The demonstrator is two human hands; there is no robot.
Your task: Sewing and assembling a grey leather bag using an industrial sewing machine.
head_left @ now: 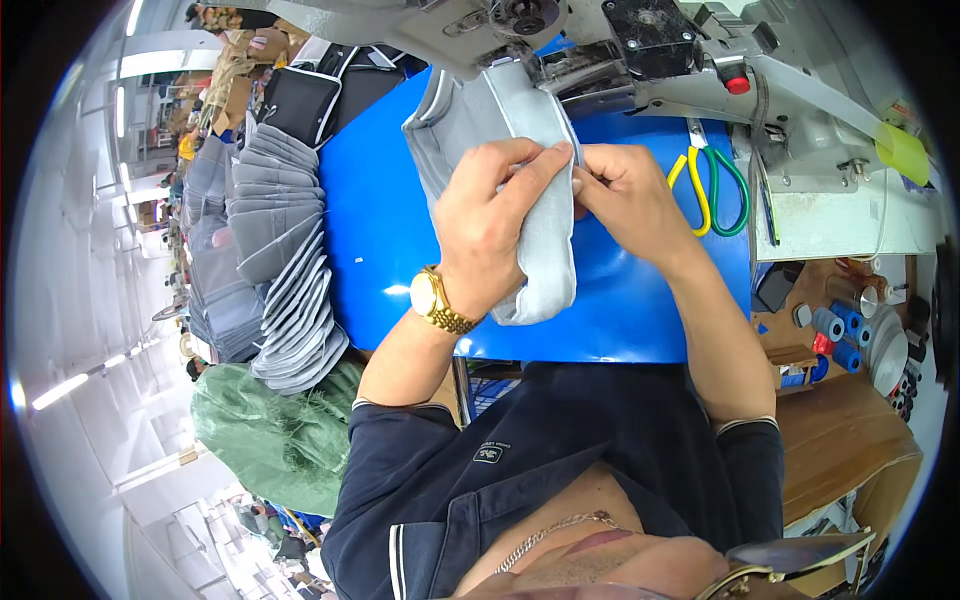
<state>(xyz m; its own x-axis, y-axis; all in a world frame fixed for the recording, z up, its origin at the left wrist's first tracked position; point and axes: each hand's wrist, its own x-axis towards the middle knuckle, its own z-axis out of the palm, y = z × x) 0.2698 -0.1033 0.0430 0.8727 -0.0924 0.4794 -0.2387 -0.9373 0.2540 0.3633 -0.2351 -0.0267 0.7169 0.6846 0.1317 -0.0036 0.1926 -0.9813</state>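
A light grey sewn fabric piece (548,270), shaped like an open box or a band with upright sides, stands on the blue work surface (380,230). My left hand (490,220), with a gold watch on the wrist, is closed over its near part, thumb and fingers pinching the edge. Opposite, my right hand (635,200) pinches the same edge from the right, its fingertips partly hidden behind the fabric. The two thumbs nearly meet there. Just beyond the piece is the sewing machine (590,75), the fabric's far end reaching up to it.
Scissors (712,190) with one yellow and one green handle lie right of my right hand. Stacked grey fabric pieces (285,220) stand at the left, above a green sack (270,430). Blue thread spools (845,335) and a brown cardboard box (850,440) are at the right.
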